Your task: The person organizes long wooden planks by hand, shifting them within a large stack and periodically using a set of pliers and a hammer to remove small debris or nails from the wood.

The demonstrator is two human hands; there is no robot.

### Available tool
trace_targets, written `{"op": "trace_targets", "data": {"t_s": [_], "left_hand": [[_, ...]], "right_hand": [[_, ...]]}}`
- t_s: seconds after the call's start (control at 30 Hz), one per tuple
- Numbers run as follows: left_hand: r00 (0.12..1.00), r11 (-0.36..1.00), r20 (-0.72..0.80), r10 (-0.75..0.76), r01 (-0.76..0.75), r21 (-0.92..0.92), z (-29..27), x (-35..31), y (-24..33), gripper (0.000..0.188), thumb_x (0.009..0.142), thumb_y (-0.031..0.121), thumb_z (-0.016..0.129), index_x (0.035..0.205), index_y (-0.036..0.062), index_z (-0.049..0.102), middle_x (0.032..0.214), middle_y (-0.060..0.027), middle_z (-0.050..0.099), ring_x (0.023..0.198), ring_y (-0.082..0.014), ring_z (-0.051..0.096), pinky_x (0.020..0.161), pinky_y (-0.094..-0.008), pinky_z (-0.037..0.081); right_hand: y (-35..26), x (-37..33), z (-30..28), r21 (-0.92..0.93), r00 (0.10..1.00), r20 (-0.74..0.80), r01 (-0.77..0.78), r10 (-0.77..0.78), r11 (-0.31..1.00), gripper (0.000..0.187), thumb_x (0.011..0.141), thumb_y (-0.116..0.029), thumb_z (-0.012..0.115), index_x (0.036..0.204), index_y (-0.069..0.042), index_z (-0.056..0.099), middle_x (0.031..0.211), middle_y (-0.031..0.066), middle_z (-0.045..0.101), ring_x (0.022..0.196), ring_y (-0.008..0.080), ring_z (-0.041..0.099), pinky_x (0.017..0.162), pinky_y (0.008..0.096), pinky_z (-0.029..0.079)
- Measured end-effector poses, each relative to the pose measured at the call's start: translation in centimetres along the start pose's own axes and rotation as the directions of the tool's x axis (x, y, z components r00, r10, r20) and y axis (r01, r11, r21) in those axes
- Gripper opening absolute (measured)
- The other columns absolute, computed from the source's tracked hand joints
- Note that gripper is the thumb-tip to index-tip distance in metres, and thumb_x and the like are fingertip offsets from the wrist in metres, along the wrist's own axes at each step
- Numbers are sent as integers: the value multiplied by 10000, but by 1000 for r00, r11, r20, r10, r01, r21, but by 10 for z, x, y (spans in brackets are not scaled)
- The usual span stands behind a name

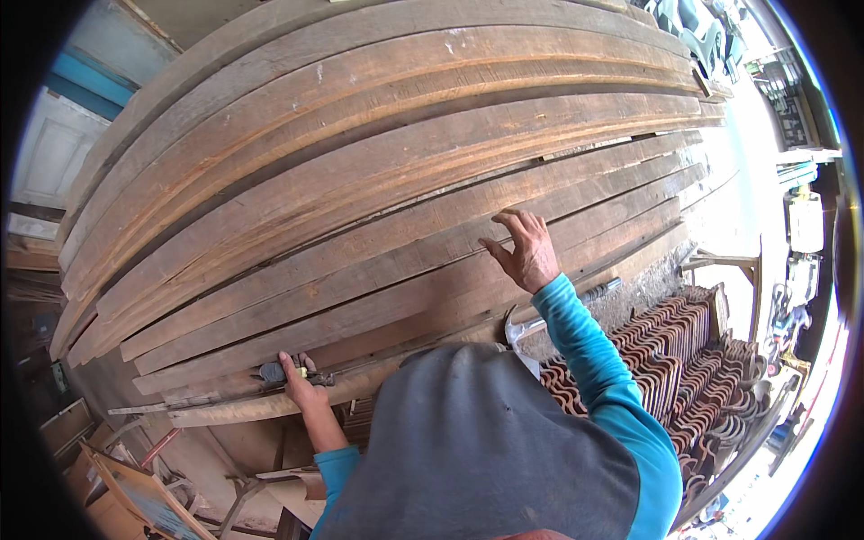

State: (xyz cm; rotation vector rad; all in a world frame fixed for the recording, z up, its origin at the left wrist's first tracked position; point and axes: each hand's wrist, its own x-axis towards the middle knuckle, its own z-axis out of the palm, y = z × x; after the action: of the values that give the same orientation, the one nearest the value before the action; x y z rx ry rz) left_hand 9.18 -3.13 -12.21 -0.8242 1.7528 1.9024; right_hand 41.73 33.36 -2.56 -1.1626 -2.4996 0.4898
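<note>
On the near left edge of the bench of boards, my left hand (pixel 304 385) is closed round a small dark tool (pixel 270 372) with a yellowish part; the fingers hide much of it, and its kind is unclear. My right hand (pixel 526 252) reaches out over the long wooden boards (pixel 432 243), fingers apart and curved, with nothing in it. Whether its fingertips touch the wood I cannot tell. Under my right forearm lies a claw hammer (pixel 516 329), its metal head showing to the left of the sleeve and its handle partly covered.
More thick planks (pixel 378 67) lie side by side farther off. Stacked curved clay roof tiles (pixel 657 360) stand at my right. A wooden frame (pixel 144 490) leans at the lower left. A pale panelled door (pixel 56 148) is at the far left.
</note>
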Motion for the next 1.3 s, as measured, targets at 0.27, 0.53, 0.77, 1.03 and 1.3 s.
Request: {"op": "trace_targets", "data": {"t_s": [0.27, 0.53, 0.77, 1.03, 1.3], "left_hand": [[905, 868, -45, 424, -391, 308, 10, -57, -2, 453, 913, 243, 833, 1237, -10, 645, 902, -59, 645, 674, -113, 565, 581, -246, 469], [799, 481, 335, 499, -577, 660, 26, -68, 31, 367, 847, 148, 847, 1093, -15, 629, 934, -118, 691, 813, -209, 659, 775, -356, 537], [855, 656, 195, 480, -498, 567, 23, -53, 35, 307, 853, 144, 841, 1037, -10, 649, 891, -51, 675, 803, -154, 626, 765, -339, 534], [904, 821, 221, 366, -425, 382, 26, -71, 27, 256, 893, 173, 809, 1048, 19, 676, 907, -20, 693, 807, -126, 631, 733, -334, 544], [901, 982, 394, 183, -146, -121, 57, -80, 55, 342, 946, 264, 781, 1210, 73, 675, 1235, -85, 733, 1131, -174, 691, 767, -321, 534]], "right_hand": [[-27, 193, -50, -284, 891, -268, 289, -365, 914, 615, 906, -328, 788, 1421, -98, 543, 1394, 175, 566, 1245, 369, 562, 1066, 477, 466], [-16, 276, -41, -502, 862, -121, 375, -492, 779, 754, 823, -348, 834, 1472, -142, 510, 1378, 170, 541, 1247, 378, 545, 1065, 494, 457], [-18, 297, -46, -506, 871, 17, 432, -492, 747, 781, 713, -238, 914, 1366, -82, 516, 1271, 200, 562, 1187, 410, 546, 1019, 496, 481], [-26, 241, -74, -468, 810, 44, 534, -585, 704, 680, 652, -209, 929, 1223, -2, 623, 1140, 197, 560, 1086, 411, 584, 936, 512, 517], [-55, 114, -91, -227, 862, 132, 507, -490, 831, 741, 674, -187, 925, 1304, -4, 580, 1275, 230, 550, 1127, 457, 628, 859, 557, 557]]}}
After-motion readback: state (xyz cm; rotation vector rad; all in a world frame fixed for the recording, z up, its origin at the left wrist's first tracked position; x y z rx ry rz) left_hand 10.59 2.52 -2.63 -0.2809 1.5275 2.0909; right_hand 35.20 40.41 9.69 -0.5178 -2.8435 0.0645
